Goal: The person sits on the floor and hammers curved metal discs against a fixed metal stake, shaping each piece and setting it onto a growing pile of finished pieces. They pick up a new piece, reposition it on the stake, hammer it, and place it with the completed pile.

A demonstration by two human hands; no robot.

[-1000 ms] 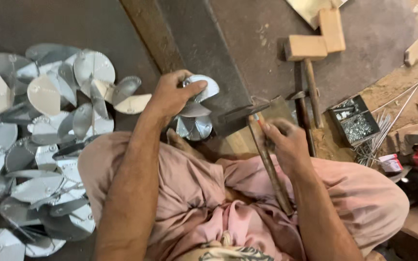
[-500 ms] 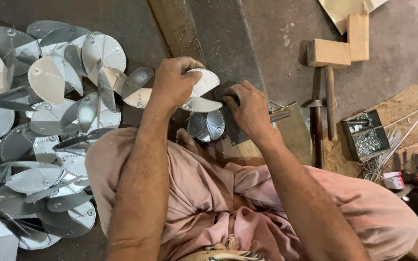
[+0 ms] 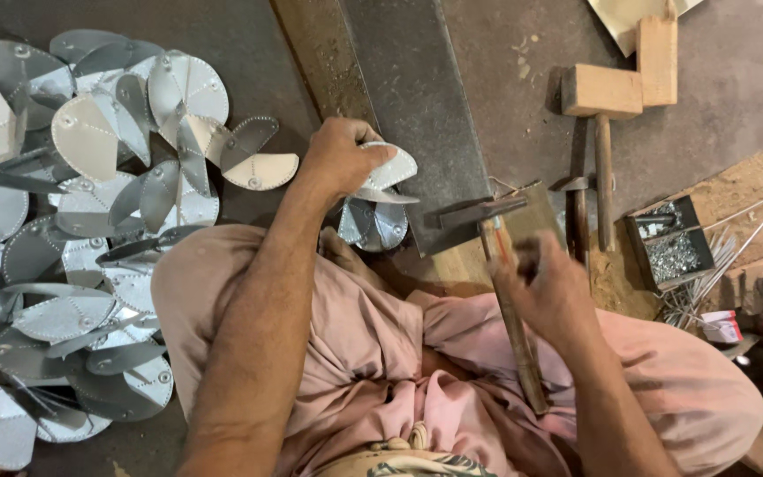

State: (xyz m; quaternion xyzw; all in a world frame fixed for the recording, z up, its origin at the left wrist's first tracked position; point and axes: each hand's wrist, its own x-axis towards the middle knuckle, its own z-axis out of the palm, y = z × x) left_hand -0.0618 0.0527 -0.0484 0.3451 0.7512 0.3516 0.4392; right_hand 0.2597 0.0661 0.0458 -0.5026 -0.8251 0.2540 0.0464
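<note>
The left hand [image 3: 339, 157] is closed around a sheet-metal fan blade piece [image 3: 381, 181], held on the dark steel bar [image 3: 417, 115] just ahead. The right hand [image 3: 547, 291] is wrapped round a hammer [image 3: 496, 265], its head near the piece. The metal looks thin, light, stiff and sharp-edged; gripping at the riveted hub seems safest.

Two hands in view: left hand [image 3: 339, 157], right hand [image 3: 547, 291]. One metal fan piece [image 3: 388, 173] in left hand, one more [image 3: 373, 224] just under it. One hammer [image 3: 503, 291] in right hand. Two wooden mallets: one [image 3: 602, 106] with handle toward person, one [image 3: 657, 46] behind. One small box of rivets [image 3: 671, 249]. Heap of fan pieces [image 3: 90, 247] on floor at left, too many and too overlapped to count.
</note>
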